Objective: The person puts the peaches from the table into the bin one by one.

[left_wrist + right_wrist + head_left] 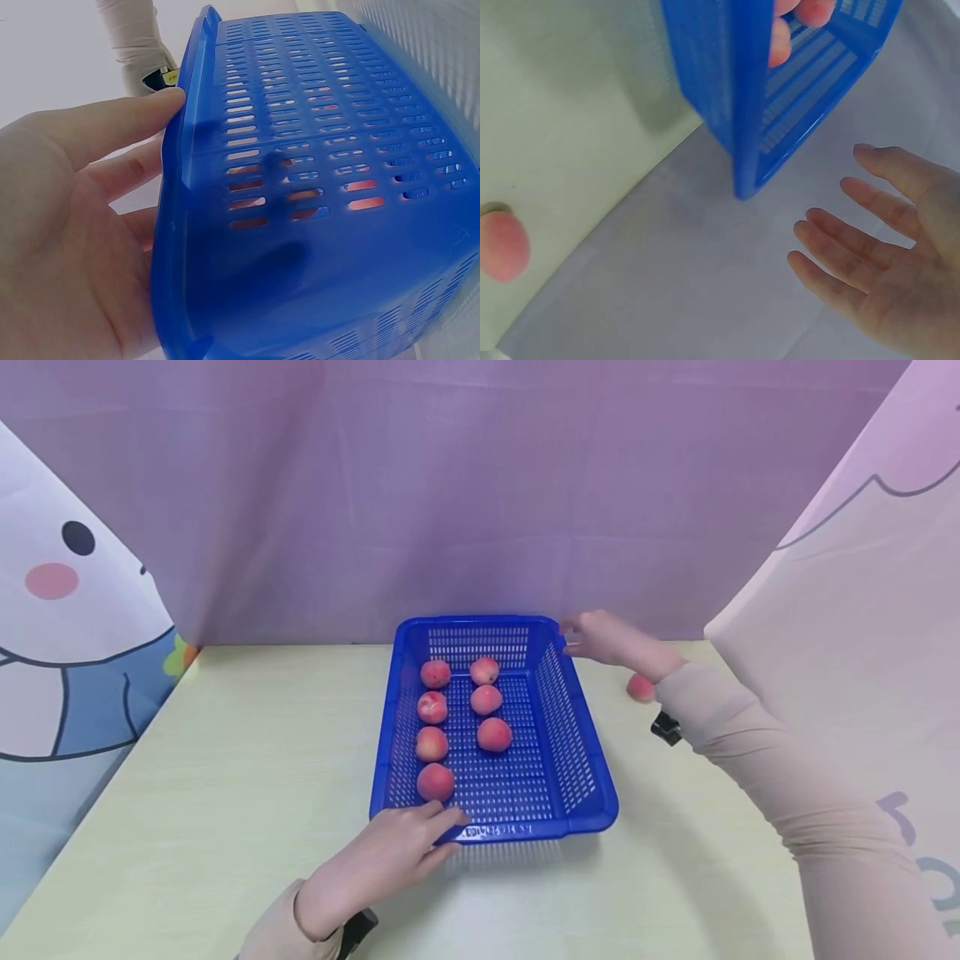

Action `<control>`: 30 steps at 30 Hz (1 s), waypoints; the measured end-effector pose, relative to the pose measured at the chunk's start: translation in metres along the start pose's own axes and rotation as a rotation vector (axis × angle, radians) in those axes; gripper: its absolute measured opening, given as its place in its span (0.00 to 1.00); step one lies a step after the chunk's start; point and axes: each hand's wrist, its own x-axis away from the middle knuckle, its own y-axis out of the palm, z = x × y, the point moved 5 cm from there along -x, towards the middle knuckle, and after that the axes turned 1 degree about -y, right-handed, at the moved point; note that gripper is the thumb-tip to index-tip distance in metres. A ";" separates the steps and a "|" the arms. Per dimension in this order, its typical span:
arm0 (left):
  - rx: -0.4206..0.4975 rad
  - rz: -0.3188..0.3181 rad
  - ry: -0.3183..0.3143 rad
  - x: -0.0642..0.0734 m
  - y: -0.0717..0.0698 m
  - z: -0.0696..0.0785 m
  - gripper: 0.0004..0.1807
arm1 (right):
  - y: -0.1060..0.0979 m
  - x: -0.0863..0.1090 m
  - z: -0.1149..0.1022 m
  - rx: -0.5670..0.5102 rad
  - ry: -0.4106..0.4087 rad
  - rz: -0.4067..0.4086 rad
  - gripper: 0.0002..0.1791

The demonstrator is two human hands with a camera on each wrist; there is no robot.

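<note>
A blue plastic basket (pixel 540 777) with slotted walls stands on the table, several peaches (pixel 494 735) lying inside in two rows. My left hand (pixel 401 843) grips its near rim toward the left corner; in the left wrist view the thumb (pixel 142 120) presses the wall's outer side and the other fingers go behind the rim. By the far right corner is my right hand (pixel 603 637). The right wrist view shows that hand (pixel 885 247) apart from the basket (pixel 742 97), with its fingers spread and holding nothing.
One loose peach (pixel 641 687) lies on the pale table (pixel 300 735) right of the basket, partly behind the right forearm. A purple cloth (pixel 465 493) hangs along the table's back edge. Printed cloths stand at the left (pixel 82 610) and right (pixel 840 610).
</note>
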 end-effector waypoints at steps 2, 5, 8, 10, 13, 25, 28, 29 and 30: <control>-0.002 0.001 0.000 0.000 0.000 0.000 0.10 | 0.000 0.002 0.008 -0.009 0.007 0.009 0.15; -0.002 0.003 0.001 0.000 0.001 0.000 0.10 | 0.000 0.006 0.020 -0.024 0.032 0.005 0.17; -0.005 0.009 0.002 0.001 0.001 0.000 0.09 | 0.000 0.011 0.032 -0.036 0.064 0.006 0.18; -0.008 0.015 0.004 0.001 0.001 0.000 0.09 | 0.000 0.013 0.039 -0.044 0.086 0.012 0.18; -0.007 0.015 0.004 0.001 0.000 0.000 0.09 | 0.001 0.017 0.049 -0.062 0.115 0.025 0.17; -0.001 0.022 0.011 0.002 0.000 -0.001 0.09 | 0.018 0.029 0.081 -0.071 0.166 0.018 0.17; 0.007 0.012 0.008 0.001 0.001 -0.002 0.10 | 0.024 0.032 0.090 -0.085 0.196 0.011 0.18; 0.008 0.011 0.009 0.001 0.001 -0.002 0.10 | 0.026 0.033 0.093 -0.086 0.205 0.010 0.18; 0.009 0.011 0.010 0.001 0.001 -0.002 0.10 | 0.028 0.034 0.096 -0.087 0.215 0.011 0.18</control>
